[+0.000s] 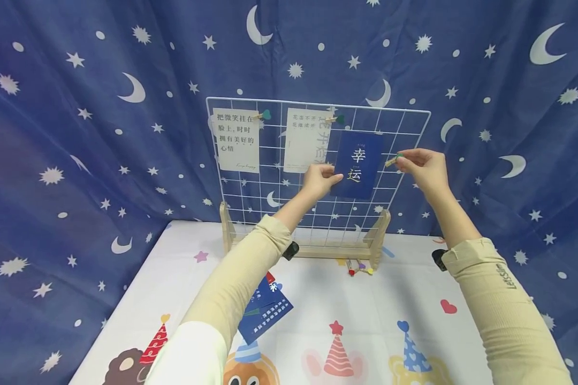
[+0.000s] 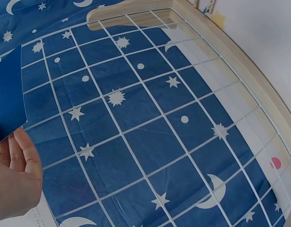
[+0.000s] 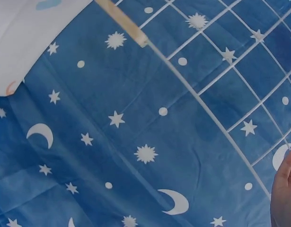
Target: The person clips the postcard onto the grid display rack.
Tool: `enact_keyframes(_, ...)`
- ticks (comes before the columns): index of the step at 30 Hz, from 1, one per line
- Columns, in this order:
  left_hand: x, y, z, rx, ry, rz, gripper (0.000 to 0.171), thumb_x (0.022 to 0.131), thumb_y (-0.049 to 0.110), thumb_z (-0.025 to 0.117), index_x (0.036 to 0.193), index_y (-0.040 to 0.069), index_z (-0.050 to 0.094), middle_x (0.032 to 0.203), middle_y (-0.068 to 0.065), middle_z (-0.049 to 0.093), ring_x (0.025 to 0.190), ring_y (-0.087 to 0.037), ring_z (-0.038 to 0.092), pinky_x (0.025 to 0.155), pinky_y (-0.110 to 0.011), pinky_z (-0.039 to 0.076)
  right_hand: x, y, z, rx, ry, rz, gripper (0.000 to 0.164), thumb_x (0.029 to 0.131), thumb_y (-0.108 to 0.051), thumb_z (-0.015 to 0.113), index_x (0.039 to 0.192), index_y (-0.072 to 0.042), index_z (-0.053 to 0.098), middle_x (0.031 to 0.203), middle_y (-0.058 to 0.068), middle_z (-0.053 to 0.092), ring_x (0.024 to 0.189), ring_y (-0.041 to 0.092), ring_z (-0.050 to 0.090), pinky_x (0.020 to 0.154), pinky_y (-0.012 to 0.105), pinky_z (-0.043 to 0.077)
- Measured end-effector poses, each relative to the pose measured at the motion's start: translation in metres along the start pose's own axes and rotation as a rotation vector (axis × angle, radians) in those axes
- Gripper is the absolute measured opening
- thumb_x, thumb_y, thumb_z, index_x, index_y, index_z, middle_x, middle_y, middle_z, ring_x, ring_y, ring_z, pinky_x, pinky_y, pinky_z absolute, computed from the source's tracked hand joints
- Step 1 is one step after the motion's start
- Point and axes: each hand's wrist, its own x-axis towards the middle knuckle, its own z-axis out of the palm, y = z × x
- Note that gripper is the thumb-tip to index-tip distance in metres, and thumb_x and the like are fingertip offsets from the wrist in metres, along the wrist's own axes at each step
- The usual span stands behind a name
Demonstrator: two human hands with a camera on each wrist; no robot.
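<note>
My left hand (image 1: 317, 181) pinches the lower left edge of a dark blue card (image 1: 366, 184) with two large characters, holding it upright in front of a white wire grid (image 1: 274, 187). In the left wrist view, thumb and fingers grip the card's lower part. To the right of the card, my right hand (image 1: 426, 167) pinches a small wooden clothespin (image 1: 391, 161) with a green end between thumb and fingertips. Two pale cards, a left one (image 1: 236, 155) and a middle one (image 1: 298, 149), hang on the grid from similar clothespins. The right wrist view shows only part of that hand.
Wooden feet (image 1: 377, 240) support the grid on a table with a white printed cloth (image 1: 327, 299). Several blue cards (image 1: 270, 315) lie near my left forearm. More small clothespins (image 1: 354, 267) lie by the right foot. A blue star-and-moon curtain (image 1: 491, 107) hangs behind.
</note>
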Motion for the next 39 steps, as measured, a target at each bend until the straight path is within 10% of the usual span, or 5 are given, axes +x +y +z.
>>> enact_keyframes(39, 0.024, 0.009, 0.024, -0.001, 0.120, 0.074, 0.027, 0.089, 0.019, 0.065, 0.111, 0.002, 0.067, 0.111, -0.012, 0.069, 0.106, -0.022, 0.065, 0.090, -0.026, 0.052, 0.046, -0.029, -0.011, 0.106, 0.245, 0.161, 0.022, 0.089, -0.010, 0.064, 0.108, -0.001, 0.064, 0.062, -0.029, 0.056, 0.063, -0.011, 0.059, 0.084, 0.017, 0.053)
